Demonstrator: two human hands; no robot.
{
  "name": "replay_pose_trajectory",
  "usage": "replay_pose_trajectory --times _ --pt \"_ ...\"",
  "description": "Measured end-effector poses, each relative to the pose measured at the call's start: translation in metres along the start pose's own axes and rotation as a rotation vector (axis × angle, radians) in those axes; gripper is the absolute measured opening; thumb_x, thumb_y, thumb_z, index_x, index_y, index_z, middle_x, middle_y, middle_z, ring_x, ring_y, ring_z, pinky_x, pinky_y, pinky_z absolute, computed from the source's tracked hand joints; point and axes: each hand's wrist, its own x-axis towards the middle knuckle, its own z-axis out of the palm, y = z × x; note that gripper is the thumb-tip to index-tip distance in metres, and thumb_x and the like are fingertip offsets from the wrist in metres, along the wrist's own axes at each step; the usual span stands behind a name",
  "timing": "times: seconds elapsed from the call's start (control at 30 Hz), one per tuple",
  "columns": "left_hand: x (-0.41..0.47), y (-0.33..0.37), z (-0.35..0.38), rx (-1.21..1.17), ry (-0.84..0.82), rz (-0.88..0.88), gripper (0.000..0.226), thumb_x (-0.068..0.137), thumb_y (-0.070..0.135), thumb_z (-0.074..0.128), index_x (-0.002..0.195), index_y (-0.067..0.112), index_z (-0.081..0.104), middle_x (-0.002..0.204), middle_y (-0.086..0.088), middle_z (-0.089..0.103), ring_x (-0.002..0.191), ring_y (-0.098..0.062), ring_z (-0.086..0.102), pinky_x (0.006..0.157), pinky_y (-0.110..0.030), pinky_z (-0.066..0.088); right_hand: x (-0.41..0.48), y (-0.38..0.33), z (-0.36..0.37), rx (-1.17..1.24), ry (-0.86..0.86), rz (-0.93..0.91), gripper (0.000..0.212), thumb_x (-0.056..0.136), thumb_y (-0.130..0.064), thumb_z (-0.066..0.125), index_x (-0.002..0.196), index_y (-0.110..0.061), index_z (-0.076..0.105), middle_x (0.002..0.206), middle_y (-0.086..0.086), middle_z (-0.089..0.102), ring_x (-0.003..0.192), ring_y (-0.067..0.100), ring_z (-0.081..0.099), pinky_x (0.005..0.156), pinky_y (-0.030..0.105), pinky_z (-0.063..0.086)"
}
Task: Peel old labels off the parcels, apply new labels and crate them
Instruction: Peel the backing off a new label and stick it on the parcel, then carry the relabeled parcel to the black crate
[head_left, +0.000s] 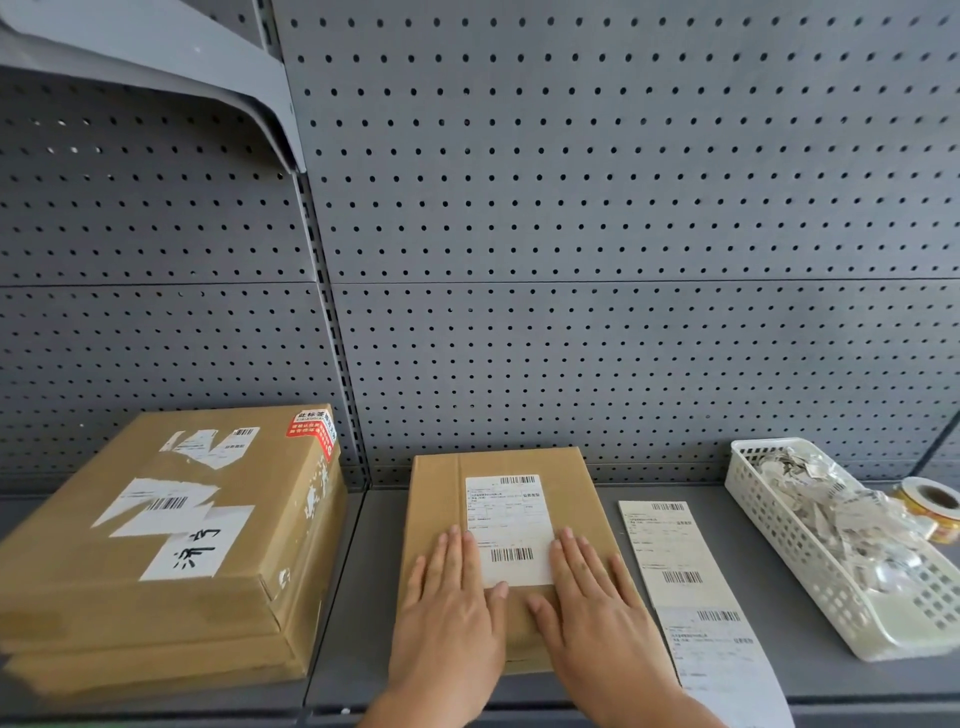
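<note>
Both hands, left hand (449, 597) and right hand (592, 597), lie spread flat pressing the new label (509, 525) onto the small parcel (436, 499); uneven smoothing could trap wrinkles

Label (508, 525) print too small to read; its lower corners hidden under both hands. Parcel's (436, 499) near edge covered by wrists. Label strip (691, 597) cut off at bottom edge. Basket (810, 566) scraps blurred. Tape roll (932, 501) partly behind basket.

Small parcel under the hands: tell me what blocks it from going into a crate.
No crate shows here. Both hands, left hand and right hand, lie flat on the small parcel, nothing stacked on it.
</note>
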Motion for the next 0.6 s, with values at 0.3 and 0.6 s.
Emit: replay_pose_trajectory --times 0.3,0.6 --pt "0.009 -0.038 -0.022 -0.29 -0.082 -0.274 0.094 0.094 0.073 0.012 0.156 0.012 -0.022 0.163 -0.003 -0.026 0.153 -0.015 -0.017 0.125 -0.034 -0.003 0.018 0.031 -0.023 0.211 -0.009 0.123 0.101 0.079 -0.08 -0.005 0.157 -0.015 -0.002 0.163 -0.005 -0.01 0.15 0.011 -0.011 0.123 0.032 -0.004" --pt "0.015 -0.041 -0.033 -1.019 -0.158 -0.377 0.118 0.079 0.061 0.076 0.161 0.028 -0.002 0.137 0.02 0.05 0.124 -0.007 0.05 0.114 -0.035 0.036 0.039 0.044 -0.021 0.85 -0.206 0.43 0.076 0.09 -0.056 0.057 0.151 -0.02 0.029 0.137 -0.004 0.055 0.123 0.017 0.055 0.106 0.035 0.042"
